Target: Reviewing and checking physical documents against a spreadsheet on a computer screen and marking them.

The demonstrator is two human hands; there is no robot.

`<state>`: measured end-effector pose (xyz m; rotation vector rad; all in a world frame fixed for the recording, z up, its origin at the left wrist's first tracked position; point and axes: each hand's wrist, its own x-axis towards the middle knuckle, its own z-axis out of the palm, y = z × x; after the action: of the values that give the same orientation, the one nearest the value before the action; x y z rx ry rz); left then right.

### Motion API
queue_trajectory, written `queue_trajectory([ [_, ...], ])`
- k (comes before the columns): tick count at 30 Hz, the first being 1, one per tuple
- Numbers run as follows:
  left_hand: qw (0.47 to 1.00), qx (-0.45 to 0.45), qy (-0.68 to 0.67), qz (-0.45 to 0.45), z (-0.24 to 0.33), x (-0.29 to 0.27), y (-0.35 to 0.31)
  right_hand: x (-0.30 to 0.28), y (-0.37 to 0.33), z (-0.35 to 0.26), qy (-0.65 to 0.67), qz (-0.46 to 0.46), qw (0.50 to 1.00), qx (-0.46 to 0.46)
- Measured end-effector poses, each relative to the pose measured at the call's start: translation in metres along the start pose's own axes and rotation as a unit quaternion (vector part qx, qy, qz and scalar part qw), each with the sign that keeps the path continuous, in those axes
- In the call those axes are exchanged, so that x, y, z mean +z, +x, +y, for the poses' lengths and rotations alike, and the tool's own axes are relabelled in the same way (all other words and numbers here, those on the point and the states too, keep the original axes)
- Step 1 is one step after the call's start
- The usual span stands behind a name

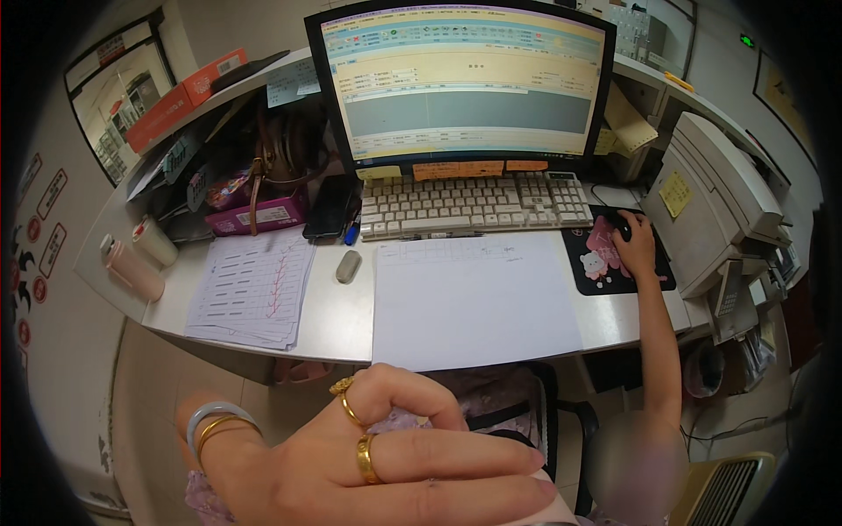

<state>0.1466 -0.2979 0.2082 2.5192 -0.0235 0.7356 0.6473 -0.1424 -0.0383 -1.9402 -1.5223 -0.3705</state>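
At the far left of the white curved desk (333,324) two pale cylinder-shaped bottles (132,263) lay near the edge. Beside them, to the right, a stack of white printed sheets with red marks (253,289) rested flat on the desk. Behind it stood a pink box (263,215) and a brown leather bag (281,149). A small grey oval object (348,266) lay between the stack and a large blank white paper sheet (474,302), which covered the middle of the desk, just in front of a white keyboard (474,203). Above the keyboard stood a black-framed monitor with a lit screen (465,83).

The left hand (386,465) was low in the picture, close to the camera and apart from the desk. It wore gold rings and bracelets. Its fingers (474,460) were stretched out and pressed together, pointing right, with one finger bent above them; they held nothing, and the nearest thing was the lower edge of the large paper sheet.

At the right, the right hand (636,245) lay on a black computer mouse (621,226), on a black mouse pad with a pink cartoon picture (605,263). Its fingers were curved over the mouse, closed on it. Further right stood a grey-white printer (719,202) with a yellow note.
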Motion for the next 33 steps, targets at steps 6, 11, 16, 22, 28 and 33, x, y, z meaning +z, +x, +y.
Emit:
queue_trajectory([
  [6, 0.999, 0.01, 0.042, 0.027, 0.0, 0.002, -0.005, -0.001, 0.002, -0.013, -0.099, 0.091, 0.988, -0.076],
  [11, 0.994, -0.02, 0.105, 0.01, 0.011, -0.006, -0.003, -0.003, 0.029, -0.041, 0.079, 0.061, 0.987, -0.126],
  [16, 0.999, -0.025, -0.001, 0.02, -0.004, 0.0, -0.002, 0.02, 0.046, -0.073, 0.252, -0.029, 0.963, -0.085],
  [22, 0.971, 0.005, -0.079, 0.226, -0.038, 0.056, -0.021, 0.038, 0.044, -0.093, 0.149, 0.019, 0.982, -0.116],
  [28, 0.995, -0.066, -0.065, -0.024, -0.019, -0.002, -0.007, 0.034, 0.041, -0.085, 0.114, 0.012, 0.986, -0.124],
  [33, 0.978, -0.165, -0.122, 0.038, -0.019, 0.014, -0.018, 0.022, 0.036, -0.092, 0.131, -0.006, 0.985, -0.107],
])
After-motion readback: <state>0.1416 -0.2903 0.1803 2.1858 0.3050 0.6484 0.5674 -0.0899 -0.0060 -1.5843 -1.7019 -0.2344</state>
